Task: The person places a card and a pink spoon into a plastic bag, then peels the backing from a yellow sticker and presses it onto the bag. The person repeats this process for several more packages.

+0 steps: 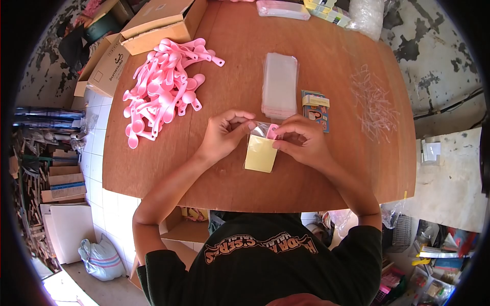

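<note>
My left hand [224, 133] pinches the open top of a clear plastic sleeve [261, 151] that holds a yellow card. My right hand [302, 143] grips the other side of the sleeve's mouth and a pink plastic spoon [272, 131], whose tip sits at the opening. The sleeve lies flat on the brown wooden table [235, 183], between both hands.
A heap of pink spoons [162, 86] lies at the left. A stack of clear sleeves [279, 85] and a small pack of printed cards [315, 109] sit behind my hands. Thin clear strips [375, 102] are scattered at the right. Cardboard boxes [153, 25] stand at the far left corner.
</note>
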Tool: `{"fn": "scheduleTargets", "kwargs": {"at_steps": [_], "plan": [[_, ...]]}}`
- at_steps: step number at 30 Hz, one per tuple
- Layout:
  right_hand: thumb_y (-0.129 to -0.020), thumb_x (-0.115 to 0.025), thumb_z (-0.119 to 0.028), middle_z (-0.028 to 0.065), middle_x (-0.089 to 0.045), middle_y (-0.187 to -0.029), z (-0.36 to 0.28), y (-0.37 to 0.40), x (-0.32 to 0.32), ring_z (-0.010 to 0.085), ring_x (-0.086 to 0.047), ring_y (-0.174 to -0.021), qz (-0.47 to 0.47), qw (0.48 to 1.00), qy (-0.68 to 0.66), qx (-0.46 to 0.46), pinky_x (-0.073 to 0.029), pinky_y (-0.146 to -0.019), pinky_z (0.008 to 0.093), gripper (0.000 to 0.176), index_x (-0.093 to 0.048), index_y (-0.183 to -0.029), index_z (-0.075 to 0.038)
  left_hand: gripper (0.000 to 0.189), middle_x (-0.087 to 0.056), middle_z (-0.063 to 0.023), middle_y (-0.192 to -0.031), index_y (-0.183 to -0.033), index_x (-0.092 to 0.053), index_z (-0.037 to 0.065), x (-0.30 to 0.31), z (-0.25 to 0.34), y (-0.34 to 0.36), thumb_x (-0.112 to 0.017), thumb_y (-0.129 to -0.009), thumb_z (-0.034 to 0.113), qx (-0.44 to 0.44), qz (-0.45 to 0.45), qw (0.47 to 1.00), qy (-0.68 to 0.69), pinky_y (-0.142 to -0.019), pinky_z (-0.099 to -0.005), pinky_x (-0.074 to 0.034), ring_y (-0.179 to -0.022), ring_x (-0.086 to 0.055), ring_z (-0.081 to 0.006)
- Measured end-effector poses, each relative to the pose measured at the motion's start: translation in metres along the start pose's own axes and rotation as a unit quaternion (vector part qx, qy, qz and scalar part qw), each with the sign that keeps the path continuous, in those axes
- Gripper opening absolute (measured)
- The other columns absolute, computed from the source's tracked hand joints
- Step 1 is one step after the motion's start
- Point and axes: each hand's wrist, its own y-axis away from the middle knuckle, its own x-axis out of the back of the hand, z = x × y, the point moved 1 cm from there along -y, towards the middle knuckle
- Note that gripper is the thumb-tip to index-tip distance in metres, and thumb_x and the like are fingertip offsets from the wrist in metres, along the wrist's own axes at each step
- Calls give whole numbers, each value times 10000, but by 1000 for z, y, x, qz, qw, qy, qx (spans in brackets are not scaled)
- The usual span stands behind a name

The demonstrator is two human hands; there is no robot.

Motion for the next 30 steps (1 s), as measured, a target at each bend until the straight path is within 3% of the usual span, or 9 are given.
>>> {"fn": "scheduleTargets", "kwargs": {"at_steps": [8, 11, 14, 17, 18, 20, 22, 26, 30], "plan": [[-771, -739, 53, 93, -589, -1025, 4, 1, -2, 175, -661, -933, -4, 1000, -27, -9, -614, -755, 275, 255, -663, -1009, 3, 259, -684, -100, -973, -1182, -522, -24, 0, 3, 0, -592, -940, 37, 2, 14, 1000, -7, -797, -260, -528, -914, -640, -122], [-775, -729, 63, 95, -589, -1024, 7, 2, -4, 177, -664, -919, 1, 999, -50, -6, -613, -762, 276, 246, -657, -1004, 11, 287, -680, -88, -972, -1178, -548, -38, -1, 19, -1, -629, -922, 62, 81, -4, 993, 86, -786, -251, -532, -931, -625, -105], [-776, -733, 58, 94, -588, -1048, 9, 3, -3, 172, -664, -920, -9, 998, -66, 3, -597, -760, 265, 249, -651, -1007, 13, 317, -676, -75, -946, -1154, -574, -32, 7, 22, 4, -684, -889, 104, 89, -128, 987, 36, -764, -249, -525, -905, -618, -96], [-791, -742, 16, 89, -613, -1035, -8, 7, -4, 148, -658, -902, -24, 988, -137, -71, -568, -731, 256, 249, -653, -1024, 2, 271, -667, 7, -860, -1033, -667, 7, 20, 61, 24, -770, -799, 98, 191, -193, 940, -206, -670, -226, -478, -784, -585, -41], [-791, -742, 16, 89, -613, -1035, -11, 6, 1, 148, -658, -902, -25, 988, -135, -71, -568, -731, 256, 249, -653, -1024, 2, 277, -661, 17, -835, -1013, -675, 6, 26, 70, 39, -788, -770, 77, 127, -189, 956, -187, -614, -221, -444, -737, -558, -29], [-847, -685, 25, 71, -596, -1022, -15, 7, 12, 123, -629, -852, -57, 997, -18, -38, -536, -786, 255, 285, -604, -1119, -2, 221, -660, 2, -759, -940, -691, -6, 44, 96, 72, -794, -754, 57, 175, -214, 953, -126, -584, -245, -445, -692, -559, -35], [-848, -693, -19, 68, -630, -948, -18, 2, 21, 117, -635, -809, -23, 999, 7, -40, -524, -721, 246, 229, -633, -1068, -5, 167, -674, -75, -734, -869, -710, 0, 69, 102, 106, -796, -734, 46, 47, -303, 942, -134, -568, -299, -465, -655, -641, -170], [-863, -684, -64, 47, -660, -789, -15, -17, 42, 103, -639, -731, 11, 992, 123, -17, -494, -632, 234, 124, -674, -970, -2, 157, -694, -125, -806, -864, -721, 12, 102, 84, 186, -796, -761, 105, 237, -354, 904, -44, -631, -317, -495, -734, -667, -212], [-817, -677, -55, 51, -668, -773, -10, -43, 48, 203, -633, -652, 10, 935, 343, 93, -484, -579, 300, 55, -686, -872, -49, 252, -692, -118, -841, -925, -703, 44, 113, 31, 249, -786, -767, 223, 411, -188, 809, -375, -724, -313, -514, -800, -670, -231]]}}
